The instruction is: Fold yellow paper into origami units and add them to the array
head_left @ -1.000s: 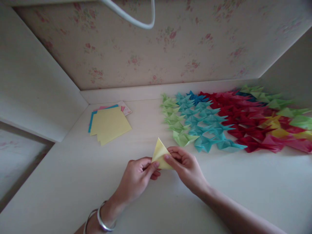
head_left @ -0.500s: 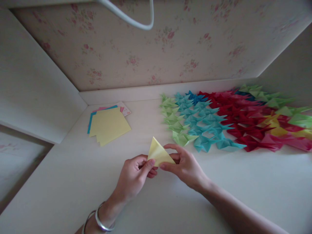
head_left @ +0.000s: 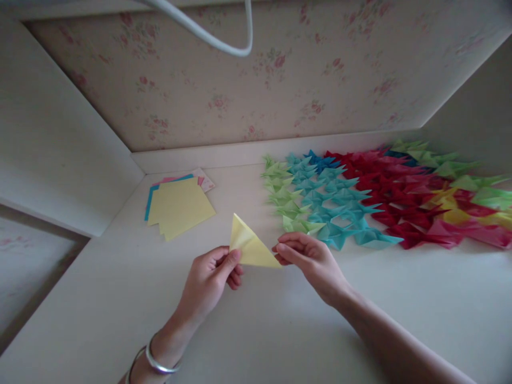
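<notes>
A yellow square of origami paper (head_left: 254, 248), folded into a triangle, is held up off the white table with one point upward. My left hand (head_left: 214, 274) pinches its lower left part, thumb in front and fingers behind. At the triangle's right corner is my right hand (head_left: 308, 258), its fingers curled and thumb drawn in close to them. Those fingertips meet or nearly meet the paper's right edge; whether they grip it cannot be made out. A silver bangle (head_left: 156, 360) circles my left wrist.
Left of the hands lies a stack of yellow paper sheets (head_left: 182, 205) over blue and pink ones. Rows of folded paper figures in turquoise (head_left: 338, 234), light green (head_left: 298, 224), red (head_left: 412, 234) and yellow fill the right back. A white cable (head_left: 208, 40) hangs before the flowered wall (head_left: 256, 101).
My left hand has moved left and slightly up, taking the folded paper along. My right thumb has come off the paper's front face, and the right fingers have drawn closer together.
</notes>
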The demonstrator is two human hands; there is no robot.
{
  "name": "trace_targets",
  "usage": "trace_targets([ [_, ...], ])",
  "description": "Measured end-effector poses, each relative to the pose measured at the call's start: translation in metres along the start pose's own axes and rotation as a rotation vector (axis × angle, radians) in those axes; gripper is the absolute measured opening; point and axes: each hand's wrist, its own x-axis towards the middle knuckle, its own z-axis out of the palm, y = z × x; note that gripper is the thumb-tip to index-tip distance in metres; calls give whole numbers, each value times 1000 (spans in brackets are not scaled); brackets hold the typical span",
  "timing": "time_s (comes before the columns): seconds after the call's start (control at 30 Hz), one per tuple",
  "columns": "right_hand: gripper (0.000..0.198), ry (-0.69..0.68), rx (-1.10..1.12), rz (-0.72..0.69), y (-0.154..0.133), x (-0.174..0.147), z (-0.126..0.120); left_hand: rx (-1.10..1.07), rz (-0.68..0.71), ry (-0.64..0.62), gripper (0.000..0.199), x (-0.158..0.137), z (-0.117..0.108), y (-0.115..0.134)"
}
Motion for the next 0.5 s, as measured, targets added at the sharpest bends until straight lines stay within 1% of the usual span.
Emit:
trace_targets([
  [0.03, 38, -17, 14, -28, -1, -1, 0, -3, -33, -78, 36, -1, 1, 0],
  [0.1, 43, -112, 56, -44, -2, -3, 1, 1, -90, -233, 38, -4, 4, 0],
  [0.17, 52, -227, 90, 23, 1, -6, 6, 30, -118, -336, 39, -7, 9, -2],
  [0.2, 53, -269, 89, 76, 2, -8, 8, 50, -127, -375, 39, -9, 11, -3],
  [0.27, 42, -318, 49, 162, 6, -10, 12, 92, -139, -427, 39, -12, 14, -4],
  [0.33, 31, -329, 5, 186, 8, -11, 13, 120, -145, -449, 39, -13, 15, -4],
  [0.4, 30, -315, -5, 171, 7, -11, 13, 142, -157, -459, 39, -13, 13, -4],
  [0.5, 28, -228, -3, 89, 3, -9, 11, 161, -176, -467, 41, -12, 11, -4],
])
